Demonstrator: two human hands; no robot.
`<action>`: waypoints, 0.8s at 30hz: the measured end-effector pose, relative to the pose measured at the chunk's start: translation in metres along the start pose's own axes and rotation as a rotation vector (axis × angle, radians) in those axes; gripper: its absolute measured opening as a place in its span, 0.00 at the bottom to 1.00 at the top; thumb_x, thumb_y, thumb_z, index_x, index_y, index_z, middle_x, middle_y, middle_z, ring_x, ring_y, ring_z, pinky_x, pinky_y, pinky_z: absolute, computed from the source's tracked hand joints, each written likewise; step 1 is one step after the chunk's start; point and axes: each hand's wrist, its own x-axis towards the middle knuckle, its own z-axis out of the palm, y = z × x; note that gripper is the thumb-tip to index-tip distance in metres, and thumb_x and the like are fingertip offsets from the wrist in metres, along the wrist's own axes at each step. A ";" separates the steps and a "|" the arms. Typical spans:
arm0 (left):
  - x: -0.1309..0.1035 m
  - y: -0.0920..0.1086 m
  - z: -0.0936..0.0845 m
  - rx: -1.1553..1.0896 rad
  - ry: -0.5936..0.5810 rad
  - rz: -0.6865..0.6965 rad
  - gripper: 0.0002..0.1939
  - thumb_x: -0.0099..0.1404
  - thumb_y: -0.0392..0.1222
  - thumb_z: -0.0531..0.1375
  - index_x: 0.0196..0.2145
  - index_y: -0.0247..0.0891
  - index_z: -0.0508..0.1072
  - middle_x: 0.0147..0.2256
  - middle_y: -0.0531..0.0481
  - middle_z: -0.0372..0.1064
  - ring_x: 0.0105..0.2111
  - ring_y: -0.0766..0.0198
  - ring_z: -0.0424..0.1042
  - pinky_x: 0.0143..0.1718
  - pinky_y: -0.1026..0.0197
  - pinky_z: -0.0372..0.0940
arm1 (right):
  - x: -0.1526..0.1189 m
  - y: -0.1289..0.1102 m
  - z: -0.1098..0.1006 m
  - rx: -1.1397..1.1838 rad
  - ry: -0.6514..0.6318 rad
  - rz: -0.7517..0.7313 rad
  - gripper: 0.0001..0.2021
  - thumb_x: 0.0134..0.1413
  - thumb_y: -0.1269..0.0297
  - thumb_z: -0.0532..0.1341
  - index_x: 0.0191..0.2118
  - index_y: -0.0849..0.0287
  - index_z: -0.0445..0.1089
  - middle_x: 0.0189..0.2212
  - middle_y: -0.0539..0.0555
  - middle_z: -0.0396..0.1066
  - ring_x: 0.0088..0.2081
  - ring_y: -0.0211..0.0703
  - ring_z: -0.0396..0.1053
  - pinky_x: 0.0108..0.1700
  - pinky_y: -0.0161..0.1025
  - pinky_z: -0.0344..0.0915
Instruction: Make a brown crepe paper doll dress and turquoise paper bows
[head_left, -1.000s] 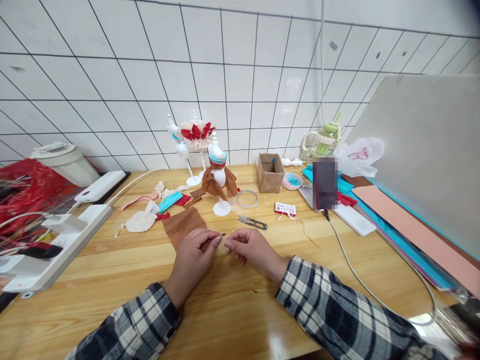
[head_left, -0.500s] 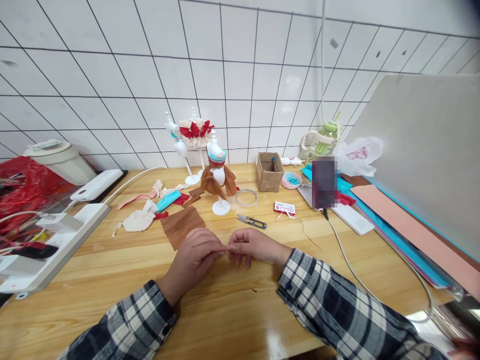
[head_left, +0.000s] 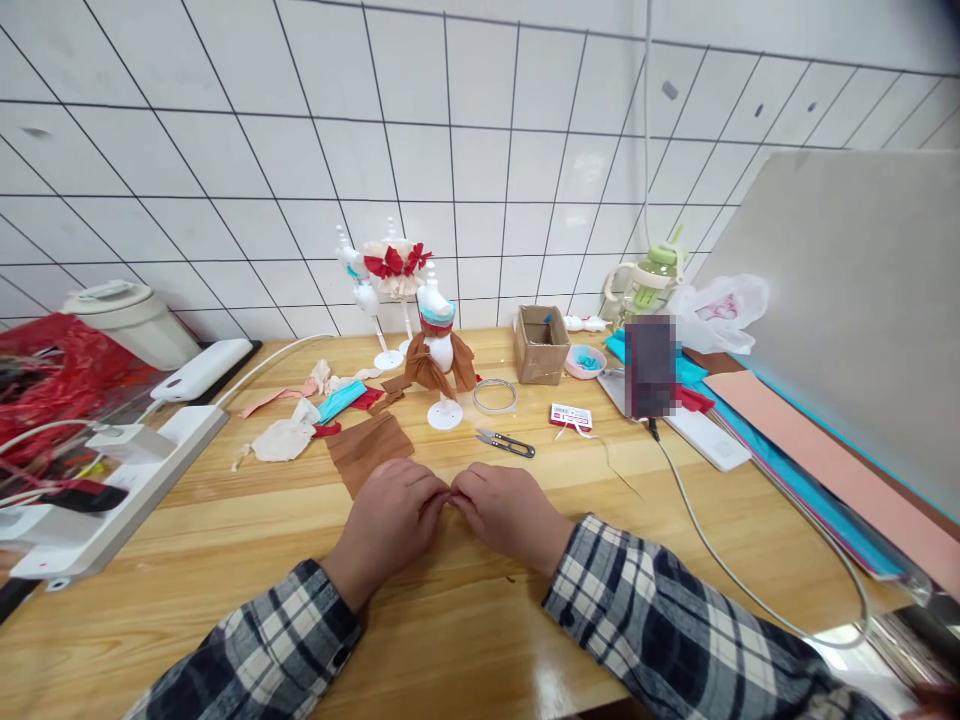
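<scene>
Wooden planks make up the table (head_left: 225, 540), which runs under a white tiled wall (head_left: 480, 150) and carries everything else. At the right a big grey board (head_left: 847, 300) leans over stacked coloured sheets (head_left: 817, 460). At the left lie a red plastic bag (head_left: 52, 380), a white power strip (head_left: 112, 480) and a white pot with a lid (head_left: 131, 320).

Both plaid sleeves come in from the bottom edge. The left hand (head_left: 390, 520) and the right hand (head_left: 510, 510) rest low on the table, knuckles up, fingers curled under and thumbs pressed toward each other so that the two hands touch at the middle. Whatever they pinch between the fingertips is hidden; no fabric shows between them. A piece of brown cloth (head_left: 367, 445) lies flat on the table just beyond the left hand, its near corner touching or just under the knuckles.

Behind it stands a small white dress form (head_left: 440, 360) draped in brown cloth with a teal band at the neck, and behind that two more white stands topped with red bows (head_left: 390, 265). Cream, pink and teal scraps (head_left: 300, 420) lie to the left of the forms. A small cardboard box (head_left: 540, 345) sits to the right, near a wire ring (head_left: 495, 396), a pink dish (head_left: 585, 362) and a red-and-white packet (head_left: 571, 417). Thread snips (head_left: 506, 444) lie just beyond the right hand, apart from it.
</scene>
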 end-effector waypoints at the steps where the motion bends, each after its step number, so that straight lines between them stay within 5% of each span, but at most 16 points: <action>1: 0.001 -0.001 0.002 -0.093 0.027 -0.093 0.10 0.63 0.42 0.55 0.30 0.39 0.76 0.30 0.46 0.75 0.32 0.57 0.70 0.37 0.54 0.62 | -0.001 -0.002 -0.001 -0.025 0.025 0.012 0.13 0.64 0.58 0.50 0.36 0.58 0.68 0.31 0.53 0.71 0.31 0.39 0.68 0.29 0.35 0.56; 6: 0.004 -0.006 0.013 -0.780 0.167 -0.555 0.14 0.57 0.51 0.61 0.30 0.36 0.75 0.30 0.47 0.76 0.31 0.58 0.73 0.35 0.59 0.66 | -0.005 -0.006 -0.003 -0.065 0.099 -0.026 0.13 0.62 0.65 0.51 0.49 0.57 0.68 0.32 0.56 0.73 0.30 0.41 0.69 0.28 0.36 0.57; 10: 0.003 -0.009 0.021 -1.096 0.295 -0.645 0.18 0.53 0.52 0.65 0.34 0.34 0.75 0.33 0.45 0.76 0.33 0.59 0.73 0.38 0.60 0.66 | -0.002 -0.003 0.000 0.289 0.220 0.089 0.18 0.61 0.64 0.52 0.56 0.52 0.64 0.37 0.54 0.75 0.32 0.39 0.70 0.34 0.36 0.63; 13: 0.002 -0.008 0.018 -1.053 0.339 -0.627 0.18 0.52 0.52 0.66 0.33 0.34 0.76 0.32 0.46 0.76 0.34 0.59 0.73 0.39 0.59 0.67 | 0.005 0.003 0.004 0.821 0.219 0.328 0.18 0.57 0.60 0.56 0.52 0.56 0.67 0.37 0.53 0.75 0.24 0.34 0.67 0.29 0.35 0.65; 17: 0.004 -0.003 0.010 -0.832 0.288 -0.551 0.15 0.53 0.52 0.64 0.30 0.37 0.76 0.30 0.47 0.76 0.32 0.58 0.73 0.37 0.58 0.68 | 0.011 0.010 0.008 1.421 0.007 0.504 0.19 0.50 0.52 0.61 0.44 0.61 0.71 0.33 0.54 0.74 0.20 0.31 0.63 0.18 0.30 0.60; 24: 0.002 -0.002 0.010 -0.724 0.214 -0.414 0.12 0.58 0.50 0.61 0.30 0.38 0.76 0.31 0.47 0.75 0.32 0.59 0.72 0.37 0.59 0.68 | 0.011 0.011 0.013 1.592 -0.020 0.546 0.18 0.39 0.53 0.69 0.32 0.61 0.70 0.26 0.49 0.71 0.20 0.30 0.62 0.17 0.27 0.59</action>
